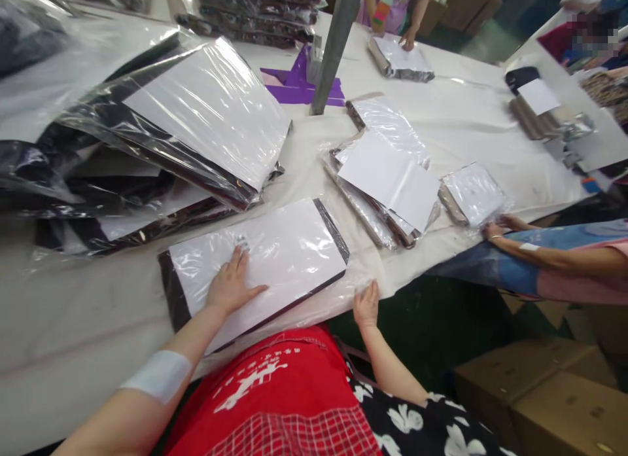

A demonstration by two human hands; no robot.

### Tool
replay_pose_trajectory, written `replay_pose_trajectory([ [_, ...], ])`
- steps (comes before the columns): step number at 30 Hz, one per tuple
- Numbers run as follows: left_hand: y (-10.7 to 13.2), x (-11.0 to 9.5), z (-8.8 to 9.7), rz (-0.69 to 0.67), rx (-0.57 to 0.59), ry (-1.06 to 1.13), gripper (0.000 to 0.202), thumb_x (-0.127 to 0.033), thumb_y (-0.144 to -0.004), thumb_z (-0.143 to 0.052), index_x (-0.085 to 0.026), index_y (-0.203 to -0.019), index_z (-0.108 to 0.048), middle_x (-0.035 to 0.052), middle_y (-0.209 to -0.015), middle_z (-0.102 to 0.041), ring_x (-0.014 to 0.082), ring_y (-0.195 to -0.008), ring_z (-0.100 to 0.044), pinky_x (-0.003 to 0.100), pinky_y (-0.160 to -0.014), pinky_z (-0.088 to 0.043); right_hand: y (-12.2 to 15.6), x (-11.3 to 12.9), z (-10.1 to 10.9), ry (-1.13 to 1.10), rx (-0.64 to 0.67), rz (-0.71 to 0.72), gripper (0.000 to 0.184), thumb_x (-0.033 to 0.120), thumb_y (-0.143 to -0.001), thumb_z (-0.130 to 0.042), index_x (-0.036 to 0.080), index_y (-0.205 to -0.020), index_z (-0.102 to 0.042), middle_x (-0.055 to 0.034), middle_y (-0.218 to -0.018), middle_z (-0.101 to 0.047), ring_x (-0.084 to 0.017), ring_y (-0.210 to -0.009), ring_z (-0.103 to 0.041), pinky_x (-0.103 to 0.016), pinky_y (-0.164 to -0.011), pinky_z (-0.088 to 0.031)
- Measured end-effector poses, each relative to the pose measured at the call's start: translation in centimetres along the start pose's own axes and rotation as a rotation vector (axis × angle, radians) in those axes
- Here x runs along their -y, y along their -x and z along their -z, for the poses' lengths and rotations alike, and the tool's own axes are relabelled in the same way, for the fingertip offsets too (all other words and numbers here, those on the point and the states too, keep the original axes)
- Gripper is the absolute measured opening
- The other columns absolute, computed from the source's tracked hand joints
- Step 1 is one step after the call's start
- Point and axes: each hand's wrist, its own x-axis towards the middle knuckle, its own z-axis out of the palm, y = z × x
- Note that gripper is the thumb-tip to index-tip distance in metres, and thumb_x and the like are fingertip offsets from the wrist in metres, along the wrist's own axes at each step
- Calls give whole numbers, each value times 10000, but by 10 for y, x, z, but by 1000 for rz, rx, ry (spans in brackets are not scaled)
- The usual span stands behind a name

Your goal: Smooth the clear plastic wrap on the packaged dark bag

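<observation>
A folded dark garment [177,292] with a large white sheet [289,246] on top lies in a clear plastic bag in front of me. My left hand [231,282] rests flat on the sheet through the film, fingers stretched and thumb out. At the table's front edge, my right hand [367,303] has its fingers closed on the loose end of the plastic bag [350,287], just right of the garment. Part of that grip is hidden by the hand itself.
Bagged garments with white sheets [210,109] are heaped at left. More packets [392,181] lie right of centre. A grey post [338,44] rises beside purple tape [299,83]. A co-worker's hands [495,228] touch a small packet [473,194]. Cardboard boxes [540,384] stand below.
</observation>
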Motion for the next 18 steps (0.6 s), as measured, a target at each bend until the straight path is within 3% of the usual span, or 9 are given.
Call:
replay_pose_trajectory([
  [4, 6, -7, 1, 39, 6, -39, 1085, -745, -716, -569, -71, -1509, -262, 166, -1610, -126, 409, -1249, -448, 474, -1037, -385, 9, -39, 21, -22, -154, -171, 548, 413, -925, -286, 44, -1193, -589, -313, -1241, -552, -380, -1250, -490, -611, -998, -409],
  [6, 13, -12, 3, 36, 4, -74, 1018, -721, -745, -562, -64, -1484, -322, 166, -1606, -148, 401, -1214, -462, 477, -1032, -382, -6, -42, 38, -6, -228, -149, 519, 391, -932, -302, 45, -1196, -583, -307, -1245, -547, -375, -1251, -486, -615, -1003, -400],
  [8, 25, -19, 3, 38, -2, -88, 959, -695, -769, -561, -59, -1461, -368, 165, -1596, -193, 392, -1190, -466, 479, -1025, -384, -30, -30, 53, -8, -254, -25, 503, 384, -938, -353, 34, -1241, -550, -295, -1313, -505, -358, -1289, -450, -594, -1038, -383],
  [10, 39, -26, 1, 63, -18, -77, 914, -673, -788, -560, -68, -1452, -389, 162, -1579, -250, 386, -1203, -451, 481, -1029, -381, -55, 1, 60, -42, -192, 158, 504, 381, -934, -409, 42, -1291, -515, -271, -1383, -457, -337, -1334, -401, -567, -1073, -367],
  [13, 59, -34, -7, 118, -41, -38, 847, -626, -820, -555, -93, -1457, -392, 158, -1564, -292, 374, -1268, -413, 491, -1055, -366, -78, 73, 57, -105, 9, 443, 515, 362, -920, -460, 100, -1364, -470, -215, -1473, -392, -319, -1406, -306, -556, -1116, -326],
  [18, 76, -44, -24, 153, -113, 45, 752, -523, -878, -516, -76, -1466, -374, 174, -1562, -287, 338, -1395, -321, 483, -1135, -299, -64, 189, 26, -179, 391, 933, 695, 434, -854, -591, 125, -1447, -402, -179, -1555, -301, -327, -1456, -211, -520, -1155, -271],
])
